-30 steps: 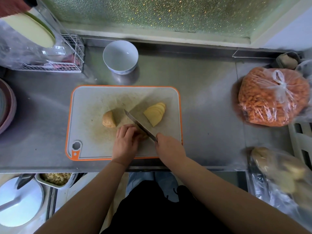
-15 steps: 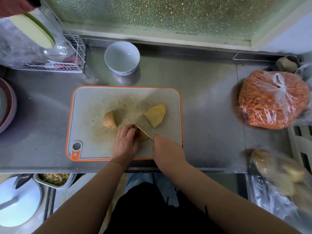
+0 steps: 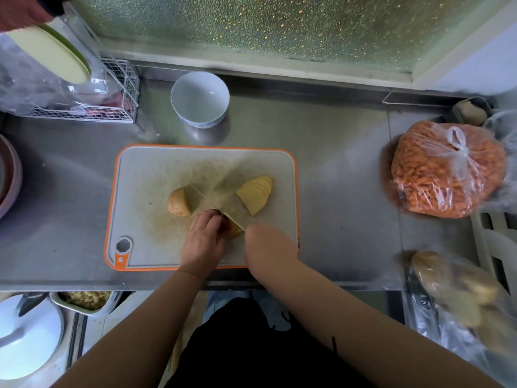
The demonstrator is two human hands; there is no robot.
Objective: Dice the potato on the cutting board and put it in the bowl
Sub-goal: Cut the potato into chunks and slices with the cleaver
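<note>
On the grey, orange-rimmed cutting board point(image 3: 156, 175) lie three potato parts. A brown-skinned chunk point(image 3: 178, 202) sits at the middle left, and a fanned stack of yellow slices point(image 3: 257, 194) lies at the right. My left hand point(image 3: 203, 239) curls over a third potato piece point(image 3: 234, 229) near the board's front. My right hand point(image 3: 270, 245) grips the knife point(image 3: 221, 207), whose blade runs up-left and rests beside my left fingers on that piece. The white bowl point(image 3: 200, 98) stands behind the board and holds nothing.
A tied bag of orange bits point(image 3: 447, 169) lies on the steel counter at the right, with a bag of potatoes point(image 3: 458, 287) nearer the front. A white wire rack point(image 3: 117, 88) with plastic and a pale plate stands at the back left. Pink bowls point(image 3: 8, 175) sit at the left edge.
The knife blade has come down from a raised slant onto the piece under my left hand. The right hand has shifted slightly left.
</note>
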